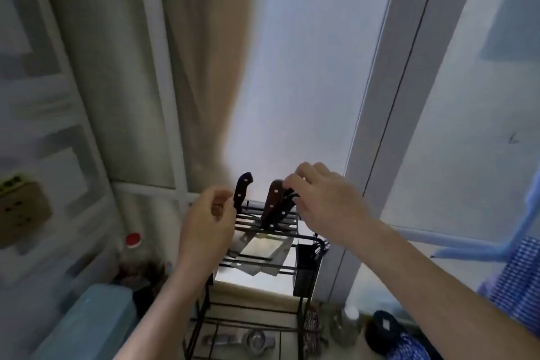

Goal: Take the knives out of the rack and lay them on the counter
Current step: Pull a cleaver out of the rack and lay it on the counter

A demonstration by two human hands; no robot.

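Knives [273,204] in rack [263,242], hands [318,193] reaching

Single head view, close above black wire rack [263,242], facing forward-down toward window [306,67]; frame motion-blurred.

1. Left hand [204,223]: bare, forearm uncovered to the frame edge, no sleeve in view.
2. Right hand [324,199]: bare, a thin ring on one finger; forearm uncovered.
3. Blue-and-white checked garment [517,280] at the right edge.
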